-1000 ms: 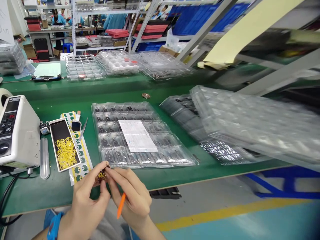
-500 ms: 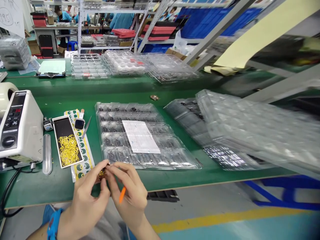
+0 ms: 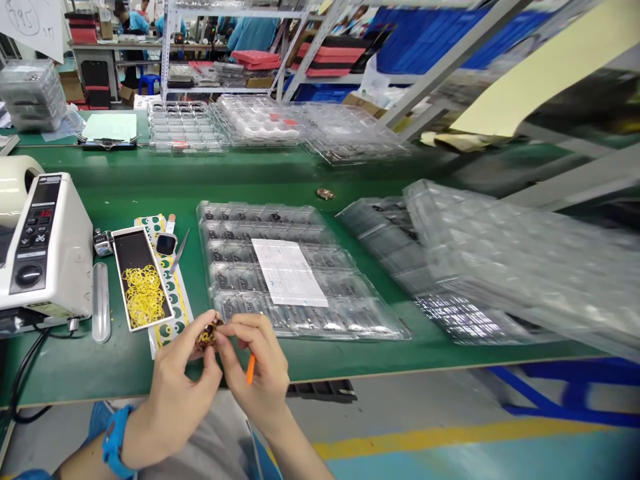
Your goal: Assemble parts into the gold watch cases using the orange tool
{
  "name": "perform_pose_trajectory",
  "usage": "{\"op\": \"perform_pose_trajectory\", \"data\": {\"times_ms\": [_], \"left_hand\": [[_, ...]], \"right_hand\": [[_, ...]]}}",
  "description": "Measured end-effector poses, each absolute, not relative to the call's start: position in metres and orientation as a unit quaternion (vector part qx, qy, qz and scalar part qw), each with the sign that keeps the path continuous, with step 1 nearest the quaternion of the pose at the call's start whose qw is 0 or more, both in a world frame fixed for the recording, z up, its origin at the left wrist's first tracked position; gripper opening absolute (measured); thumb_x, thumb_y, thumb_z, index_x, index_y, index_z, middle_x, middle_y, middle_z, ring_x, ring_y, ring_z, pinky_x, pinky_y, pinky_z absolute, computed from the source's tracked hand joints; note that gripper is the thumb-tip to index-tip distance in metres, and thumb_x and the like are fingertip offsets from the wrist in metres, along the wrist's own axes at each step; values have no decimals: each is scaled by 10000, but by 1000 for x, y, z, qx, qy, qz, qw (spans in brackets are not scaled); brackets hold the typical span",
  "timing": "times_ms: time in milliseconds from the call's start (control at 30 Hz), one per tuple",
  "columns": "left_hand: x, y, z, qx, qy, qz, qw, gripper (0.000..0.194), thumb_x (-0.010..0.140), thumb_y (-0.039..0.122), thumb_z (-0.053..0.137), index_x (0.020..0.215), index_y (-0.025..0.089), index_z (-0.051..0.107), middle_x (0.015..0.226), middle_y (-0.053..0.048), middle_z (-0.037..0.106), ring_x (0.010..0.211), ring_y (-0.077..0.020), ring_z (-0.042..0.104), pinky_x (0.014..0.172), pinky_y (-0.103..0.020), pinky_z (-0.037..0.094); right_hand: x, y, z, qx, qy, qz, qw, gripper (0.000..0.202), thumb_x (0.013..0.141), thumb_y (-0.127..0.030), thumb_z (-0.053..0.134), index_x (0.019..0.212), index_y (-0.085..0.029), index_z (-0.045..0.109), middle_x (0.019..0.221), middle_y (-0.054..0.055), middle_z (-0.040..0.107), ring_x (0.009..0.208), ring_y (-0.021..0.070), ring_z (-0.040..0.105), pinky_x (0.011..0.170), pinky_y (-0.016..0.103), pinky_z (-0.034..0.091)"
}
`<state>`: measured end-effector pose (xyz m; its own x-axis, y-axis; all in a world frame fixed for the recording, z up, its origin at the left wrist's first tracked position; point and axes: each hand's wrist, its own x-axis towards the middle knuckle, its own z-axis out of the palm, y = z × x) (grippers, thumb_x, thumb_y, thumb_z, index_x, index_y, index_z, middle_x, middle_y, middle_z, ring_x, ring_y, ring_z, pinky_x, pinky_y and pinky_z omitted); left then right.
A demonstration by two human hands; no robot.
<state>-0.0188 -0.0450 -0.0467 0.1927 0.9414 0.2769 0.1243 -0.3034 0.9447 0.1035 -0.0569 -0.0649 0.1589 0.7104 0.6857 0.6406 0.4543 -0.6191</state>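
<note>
My left hand [image 3: 180, 380] pinches a small coppery part [image 3: 207, 335] with yellow bits on its face between thumb and forefinger. A blue band circles that wrist. My right hand [image 3: 260, 373] holds a thin tool with an orange handle [image 3: 251, 368], whose end sticks out below the fingers. Its closed fingertips touch the right side of the coppery part; the tool's tip is hidden there. Just beyond my hands, a white-rimmed box [image 3: 143, 287] holds a heap of yellow rings [image 3: 144, 297]. Tweezers [image 3: 180, 251] and a small square-faced device [image 3: 166, 244] lie on a strip of stickers [image 3: 175, 300].
A lidded clear tray [image 3: 240, 267] with a paper sheet [image 3: 290, 272] lies ahead on the green bench. Stacked clear trays [image 3: 520, 260] stand at right. A white tape dispenser [image 3: 55, 247] and a clear narrow case [image 3: 101, 303] are at left. A shiny round piece [image 3: 325, 193] lies farther back.
The coppery part has turned so that more of its yellow-marked face shows. My right fingers have shifted slightly on its edge. The whole view has moved a little.
</note>
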Motion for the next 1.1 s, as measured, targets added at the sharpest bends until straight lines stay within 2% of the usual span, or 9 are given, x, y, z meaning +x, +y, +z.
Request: {"op": "perform_pose_trajectory", "data": {"times_ms": [233, 467, 633, 833, 1100], "left_hand": [[-24, -44, -57, 705, 381, 494, 336, 477, 850, 10, 528, 1281, 175, 650, 1193, -81, 741, 991, -158, 743, 919, -178, 550], [-29, -44, -53, 739, 349, 488, 307, 526, 865, -20, 494, 1339, 182, 603, 1241, -113, 715, 1087, -170, 706, 980, -198, 515], [-34, -44, -53, 743, 339, 486, 311, 514, 852, -27, 501, 1328, 141, 603, 1240, -145, 710, 1107, -184, 697, 985, -203, 514], [-38, -46, -56, 705, 383, 483, 351, 468, 860, -1, 515, 1298, 125, 622, 1201, -132, 731, 1026, -168, 732, 920, -168, 548], [-41, -45, -53, 718, 373, 479, 340, 501, 870, -1, 498, 1338, 154, 589, 1217, -113, 727, 1053, -161, 721, 937, -183, 549]], "right_hand": [[102, -59, -59, -549, -641, 51, 534, 147, 922, -62, 585, 978, -198, 601, 865, 20, 576, 753, 128, 589, 586, 223, 462], [100, -58, -52, -546, -663, 46, 510, 133, 920, -64, 560, 933, -195, 580, 831, 25, 579, 714, 131, 588, 560, 224, 468], [100, -54, -54, -521, -702, -12, 485, 116, 906, -61, 552, 920, -176, 563, 835, 45, 584, 712, 138, 584, 600, 245, 496], [98, -56, -54, -525, -696, 12, 490, 129, 910, -63, 594, 956, -183, 606, 835, 33, 606, 721, 127, 615, 554, 222, 476], [89, -57, -54, -542, -658, 56, 520, 151, 907, -59, 610, 965, -196, 639, 834, 22, 608, 711, 129, 598, 550, 238, 467]]}}
